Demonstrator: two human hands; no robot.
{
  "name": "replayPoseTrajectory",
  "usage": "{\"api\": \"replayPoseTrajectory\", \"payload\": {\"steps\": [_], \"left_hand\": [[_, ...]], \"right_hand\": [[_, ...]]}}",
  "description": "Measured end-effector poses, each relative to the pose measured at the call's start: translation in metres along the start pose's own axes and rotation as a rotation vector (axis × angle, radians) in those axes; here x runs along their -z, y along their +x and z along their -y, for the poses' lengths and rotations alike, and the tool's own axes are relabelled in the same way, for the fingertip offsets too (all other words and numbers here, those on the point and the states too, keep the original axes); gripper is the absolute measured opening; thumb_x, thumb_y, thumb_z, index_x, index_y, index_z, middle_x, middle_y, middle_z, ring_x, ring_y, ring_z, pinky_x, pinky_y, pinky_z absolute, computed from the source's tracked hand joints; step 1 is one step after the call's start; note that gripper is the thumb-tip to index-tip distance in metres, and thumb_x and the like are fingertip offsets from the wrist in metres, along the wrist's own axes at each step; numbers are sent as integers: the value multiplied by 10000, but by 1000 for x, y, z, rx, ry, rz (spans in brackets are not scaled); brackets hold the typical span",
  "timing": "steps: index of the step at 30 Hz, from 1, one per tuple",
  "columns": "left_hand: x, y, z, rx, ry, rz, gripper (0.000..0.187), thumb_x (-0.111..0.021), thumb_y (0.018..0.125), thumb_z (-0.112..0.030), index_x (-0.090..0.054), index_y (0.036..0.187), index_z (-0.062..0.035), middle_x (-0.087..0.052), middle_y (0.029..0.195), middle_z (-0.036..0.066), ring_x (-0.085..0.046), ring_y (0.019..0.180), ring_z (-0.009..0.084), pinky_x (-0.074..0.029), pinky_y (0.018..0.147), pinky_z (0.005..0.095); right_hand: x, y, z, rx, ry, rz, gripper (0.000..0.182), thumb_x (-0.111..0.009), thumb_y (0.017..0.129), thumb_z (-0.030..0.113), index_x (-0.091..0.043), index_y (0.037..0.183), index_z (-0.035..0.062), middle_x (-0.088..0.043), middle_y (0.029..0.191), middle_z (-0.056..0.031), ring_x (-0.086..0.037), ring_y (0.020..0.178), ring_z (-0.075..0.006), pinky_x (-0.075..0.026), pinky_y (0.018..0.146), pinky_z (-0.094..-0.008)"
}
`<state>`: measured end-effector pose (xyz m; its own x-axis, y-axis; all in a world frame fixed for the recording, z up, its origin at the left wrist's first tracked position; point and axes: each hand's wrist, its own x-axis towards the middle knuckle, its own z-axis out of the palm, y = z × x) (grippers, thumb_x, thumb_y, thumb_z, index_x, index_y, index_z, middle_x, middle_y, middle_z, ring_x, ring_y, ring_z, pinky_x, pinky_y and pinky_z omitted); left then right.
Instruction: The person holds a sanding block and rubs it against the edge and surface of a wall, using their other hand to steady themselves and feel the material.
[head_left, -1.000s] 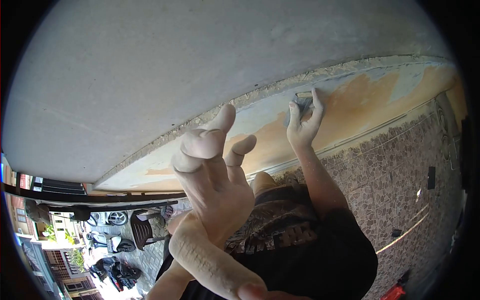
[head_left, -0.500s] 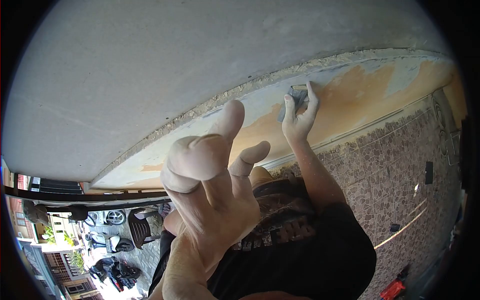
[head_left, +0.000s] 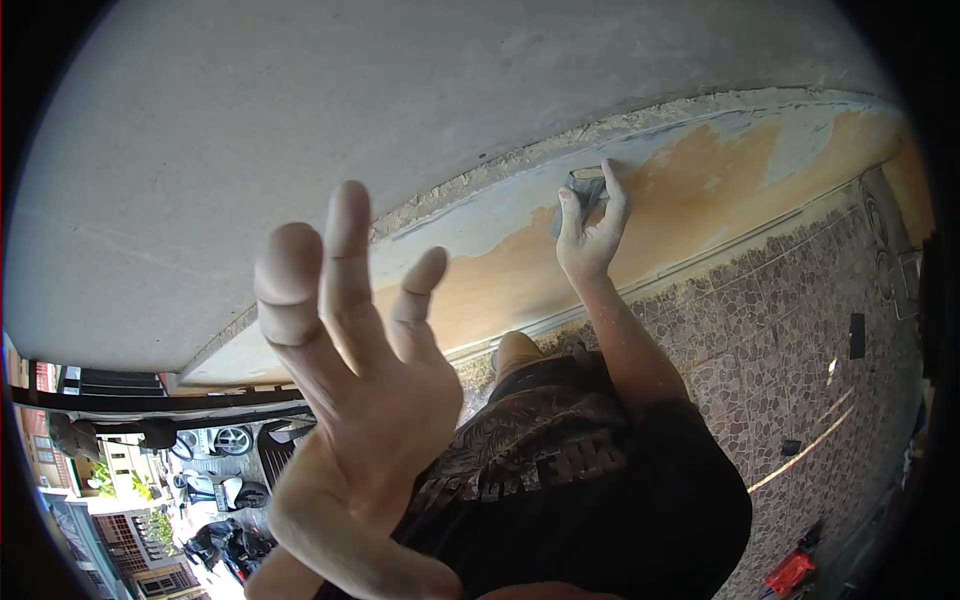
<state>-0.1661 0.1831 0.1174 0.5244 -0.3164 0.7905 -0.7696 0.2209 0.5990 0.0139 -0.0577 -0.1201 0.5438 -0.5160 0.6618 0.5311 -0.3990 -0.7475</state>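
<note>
My right hand (head_left: 592, 240) grips a small block wrapped in grey sandpaper (head_left: 577, 188), its pale end showing between thumb and fingers. That block is up against the wall (head_left: 690, 190), where bare orange paint shows between whitish, smoothed patches. Close to the camera rises my left hand (head_left: 375, 375), fingers spread and nothing in it. Whether its fingertips touch any surface cannot be made out. Both hands appear dusted with pale powder. A rough, crumbly strip (head_left: 470, 185) runs along the joint between the wall and the grey ceiling (head_left: 250, 120).
Patterned stone-look floor tiles (head_left: 730, 350) stretch along the wall's foot. At the lower left, several motorbikes (head_left: 228, 548) and a dark plastic chair (head_left: 275, 455) stand on paving. A red item (head_left: 790, 573) lies at the lower right.
My left hand has swung left, and its fingers have straightened and spread apart. My right hand has shifted slightly left and up in view, still holding the sanding block.
</note>
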Motion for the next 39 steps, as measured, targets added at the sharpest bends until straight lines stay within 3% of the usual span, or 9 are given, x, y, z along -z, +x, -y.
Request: {"api": "replayPoseTrajectory", "payload": {"steps": [2, 7, 10, 12, 14, 21, 27, 33, 39], "left_hand": [[-26, 42, 61, -28, -9, 40, 622, -496, 851, -811, -565, 1281, -367, 76, 1680, 194, 163, 1516, 451, 50, 1155, 703], [50, 15, 118, 37, 1140, -214, 860, -529, 846, -798, -525, 1403, -143, -143, 1583, 248, 17, 1510, 447, -65, 1154, 687], [65, 10, 152, 17, 1545, -115, 826, -672, 834, -655, -518, 1444, -118, -153, 1556, 222, 32, 1487, 488, -90, 1128, 735], [73, 12, 170, -81, 1573, -105, 772, -702, 848, -561, -520, 1451, -116, -122, 1578, 243, 44, 1486, 504, -92, 1128, 734], [82, 9, 176, -153, 1703, -101, 737, -694, 864, -523, -520, 1454, -117, -98, 1603, 255, 49, 1491, 503, -78, 1129, 735], [82, 3, 187, -155, 1840, -70, 724, -606, 922, -515, -468, 1497, -97, -121, 1617, 288, 9, 1515, 485, 6, 1166, 674], [88, -1, 186, -176, 1824, -45, 719, -602, 929, -490, -438, 1523, -121, -133, 1629, 284, -9, 1521, 476, 14, 1165, 675], [86, 0, 186, -172, 1832, -40, 725, -597, 921, -499, -441, 1522, -125, -112, 1630, 278, 1, 1521, 472, 9, 1162, 680], [88, 0, 184, -176, 1818, -35, 715, -598, 918, -496, -452, 1518, -136, -121, 1630, 260, -2, 1524, 464, 12, 1165, 678]], "right_hand": [[5, 18, -4, -44, 28, -94, 600, -734, 906, 136, -465, 1423, -9, -487, 1084, -109, -522, 949, -219, -461, 853, -364], [6, 68, -3, -208, 93, -366, 544, -588, 997, 84, -380, 1479, -60, -497, 1212, -181, -615, 950, -222, -524, 820, -322], [-33, 17, 25, 209, -67, -150, 642, -692, 913, 130, -437, 1474, -51, -502, 1158, -125, -517, 1007, -221, -464, 867, -347], [-32, -10, 34, 528, -196, 155, 659, -753, 850, 153, -509, 1434, -31, -479, 1106, -88, -462, 1032, -202, -366, 879, -280], [-21, 9, 18, 480, -200, 47, 660, -753, 861, 139, -493, 1443, -33, -467, 1124, -106, -485, 1005, -211, -432, 839, -313], [3, 92, -22, -151, -78, -477, 641, -651, 939, 102, -389, 1506, -39, -458, 1151, -163, -515, 925, -227, -499, 747, -351], [-36, -5, 24, 456, -130, 76, 753, -820, 823, 402, -525, 1469, 153, -479, 1060, -22, -445, 935, -180, -357, 875, -369], [17, 106, -23, -258, 167, -500, 656, -669, 951, 215, -409, 1499, -34, -458, 1160, -131, -450, 1037, -233, -456, 842, -335], [-28, -18, 3, 366, -178, 44, 739, -784, 871, 302, -481, 1458, -28, -450, 1142, -89, -422, 1050, -228, -359, 924, -338]]}}
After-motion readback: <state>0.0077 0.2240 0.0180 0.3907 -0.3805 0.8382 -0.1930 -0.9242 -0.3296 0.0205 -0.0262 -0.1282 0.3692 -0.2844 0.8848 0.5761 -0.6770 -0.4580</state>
